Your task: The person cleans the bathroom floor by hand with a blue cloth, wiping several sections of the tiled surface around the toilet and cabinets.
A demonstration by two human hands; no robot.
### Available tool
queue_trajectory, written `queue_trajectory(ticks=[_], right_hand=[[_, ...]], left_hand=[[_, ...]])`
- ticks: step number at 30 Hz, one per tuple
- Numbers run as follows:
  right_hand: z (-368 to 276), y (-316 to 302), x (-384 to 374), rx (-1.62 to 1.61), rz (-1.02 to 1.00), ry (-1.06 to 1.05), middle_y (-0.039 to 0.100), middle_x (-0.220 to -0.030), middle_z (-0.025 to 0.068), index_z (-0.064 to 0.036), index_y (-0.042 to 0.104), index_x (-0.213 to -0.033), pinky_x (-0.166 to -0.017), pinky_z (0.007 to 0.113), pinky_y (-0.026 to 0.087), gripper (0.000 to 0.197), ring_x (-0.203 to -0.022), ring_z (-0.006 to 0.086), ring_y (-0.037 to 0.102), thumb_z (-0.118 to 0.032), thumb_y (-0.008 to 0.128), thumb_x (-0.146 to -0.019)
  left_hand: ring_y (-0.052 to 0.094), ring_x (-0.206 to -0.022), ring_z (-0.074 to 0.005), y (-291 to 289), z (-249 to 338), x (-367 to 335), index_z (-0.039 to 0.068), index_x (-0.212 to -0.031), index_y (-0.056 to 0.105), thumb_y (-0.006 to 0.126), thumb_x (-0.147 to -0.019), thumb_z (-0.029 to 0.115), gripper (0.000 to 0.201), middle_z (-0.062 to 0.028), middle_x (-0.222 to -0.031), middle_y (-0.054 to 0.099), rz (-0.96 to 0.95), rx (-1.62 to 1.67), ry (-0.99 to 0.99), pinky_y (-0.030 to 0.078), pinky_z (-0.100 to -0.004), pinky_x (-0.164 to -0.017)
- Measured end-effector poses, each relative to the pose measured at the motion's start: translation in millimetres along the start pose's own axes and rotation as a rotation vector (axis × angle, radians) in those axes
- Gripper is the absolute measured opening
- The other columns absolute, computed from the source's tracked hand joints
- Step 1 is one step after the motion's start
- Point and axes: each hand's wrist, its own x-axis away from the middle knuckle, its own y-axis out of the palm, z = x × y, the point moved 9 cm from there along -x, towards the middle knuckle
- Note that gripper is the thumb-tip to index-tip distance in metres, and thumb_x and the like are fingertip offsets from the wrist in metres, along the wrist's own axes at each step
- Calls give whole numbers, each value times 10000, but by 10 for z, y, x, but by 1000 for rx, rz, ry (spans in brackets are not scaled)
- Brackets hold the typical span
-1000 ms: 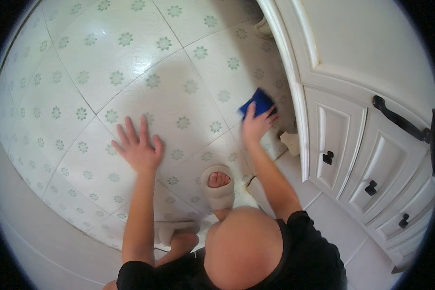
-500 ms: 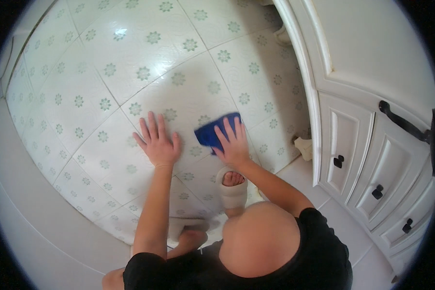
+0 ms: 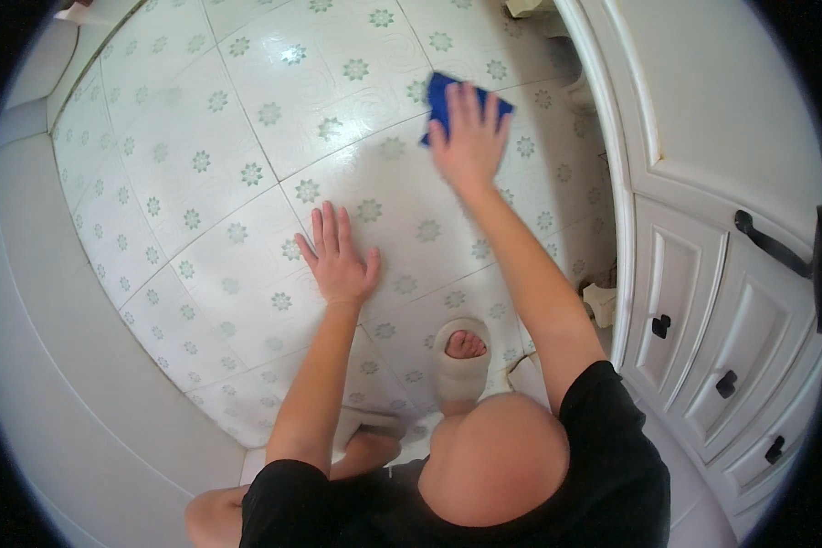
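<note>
On the white floor tiles with green flower prints [image 3: 274, 155], my left hand [image 3: 341, 265] lies palm down, open, its fingers spread and nothing in it. Farther out and to the right, my right hand [image 3: 470, 146] keeps hold of a dark blue cloth [image 3: 438, 99], pressing it to the floor. The fingers of that hand stretch over the cloth, and its corners stick out around them. What lies beneath the palm is hidden.
White cabinets [image 3: 676, 283] with dark handles stand along the right, above a shadowed gap with pale feet [image 3: 601, 303]. A pale curved wall [image 3: 36, 301] borders the left. My slippered foot [image 3: 463, 361] is planted close below my hands.
My right hand has slid the blue cloth away from me and slightly right across the tiles. The view has shifted a little; my left hand stays flat on the floor.
</note>
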Motion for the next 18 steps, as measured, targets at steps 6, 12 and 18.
queue_trajectory(ticks=[6, 12, 18], right_hand=[[-1142, -256, 1651, -322, -329, -414, 316, -1713, 178, -84, 500, -1573, -1205, 789, 119, 805, -1566, 546, 200, -456, 694, -886], [-809, -166, 2483, -344, -510, -608, 326, -1709, 170, -137, 481, -1588, -1199, 798, 137, 863, -1570, 493, 234, -506, 726, -848], [-559, 16, 164, -90, -17, -230, 355, -1689, 217, -38, 436, -1598, -1223, 734, 155, 802, -1541, 504, 303, -466, 648, -954]], left_hand=[[266, -1596, -409, -258, -343, 217, 13, -1641, 337, 525, -1009, 395, 763, -241, -1718, 288, 190, 281, -48, 70, -653, -1271], [229, -1592, -470, -508, -867, 1284, 8, -1610, 405, 575, -954, 352, 760, -278, -1697, 306, 126, -174, -484, 90, -688, -1254], [158, -1610, -475, -437, -993, 1692, 45, -1655, 341, 528, -959, 352, 783, -253, -1736, 229, 25, -228, -541, 53, -648, -1273]])
